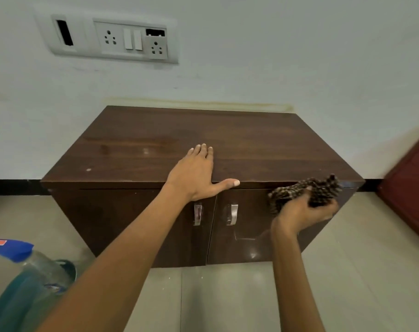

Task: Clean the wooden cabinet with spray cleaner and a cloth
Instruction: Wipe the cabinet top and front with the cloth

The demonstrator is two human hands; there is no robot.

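Note:
A low dark wooden cabinet (251, 140) stands against the wall, with two closed doors and metal handles. My left hand (196, 173) lies flat on its top near the front edge, fingers together, thumb along the edge. My right hand (301, 212) grips a bunched brown patterned cloth (306, 190) pressed against the upper part of the right door, just under the top's front edge. A clear bottle with blue liquid and a blue label (31, 271), blurred, sits at the lower left beside my left arm; I cannot tell whether it is the spray cleaner.
A white switch and socket panel (108, 39) is on the wall above the cabinet's left side. A dark red wooden edge (409, 188) stands at the right. Light floor tiles (227, 303) lie in front, and a black skirting runs along the wall.

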